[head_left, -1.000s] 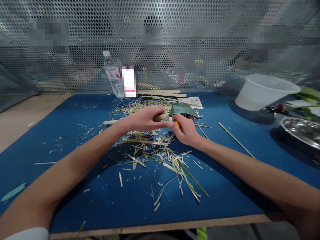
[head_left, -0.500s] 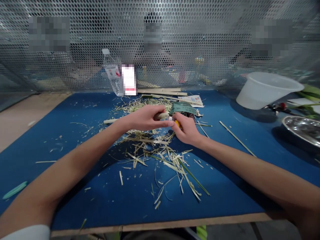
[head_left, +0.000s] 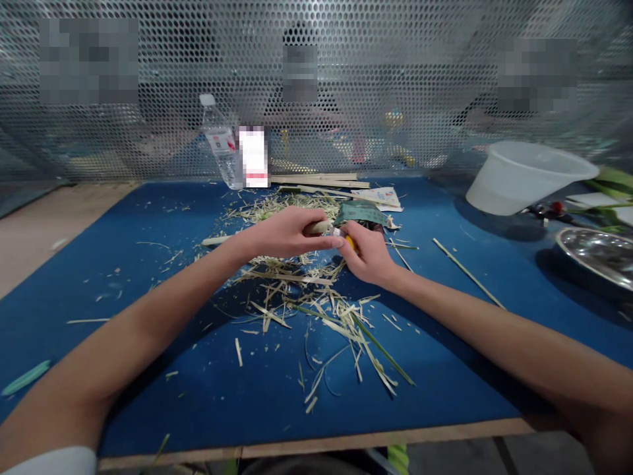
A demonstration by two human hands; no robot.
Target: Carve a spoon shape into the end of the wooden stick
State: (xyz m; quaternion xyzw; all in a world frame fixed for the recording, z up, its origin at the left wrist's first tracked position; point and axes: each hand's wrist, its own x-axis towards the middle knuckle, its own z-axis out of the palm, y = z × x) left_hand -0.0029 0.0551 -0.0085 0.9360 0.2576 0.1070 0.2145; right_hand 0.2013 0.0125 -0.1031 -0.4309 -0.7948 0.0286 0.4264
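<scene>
My left hand (head_left: pixel 284 234) grips a pale peeled plant stalk (head_left: pixel 316 228), whose thin end (head_left: pixel 213 241) sticks out to the left past my wrist. My right hand (head_left: pixel 368 254) is shut on a small yellow-handled cutter (head_left: pixel 350 242), mostly hidden in my fingers, and its metal tip touches the stalk. Both hands sit close together above a heap of fibrous shavings (head_left: pixel 297 290). A crumpled green packet (head_left: pixel 359 213) lies just behind my right hand.
A blue mat (head_left: pixel 148 297) covers the table, strewn with scraps. Behind it stand a water bottle (head_left: pixel 220 142), long pale strips (head_left: pixel 316 179) and a perforated metal screen (head_left: pixel 395 79) with people beyond. A white plastic tub (head_left: pixel 527 178) and metal tray (head_left: pixel 596 257) are at right.
My hands stay together at the stalk with only slight movement. The whole view has shifted a little.
</scene>
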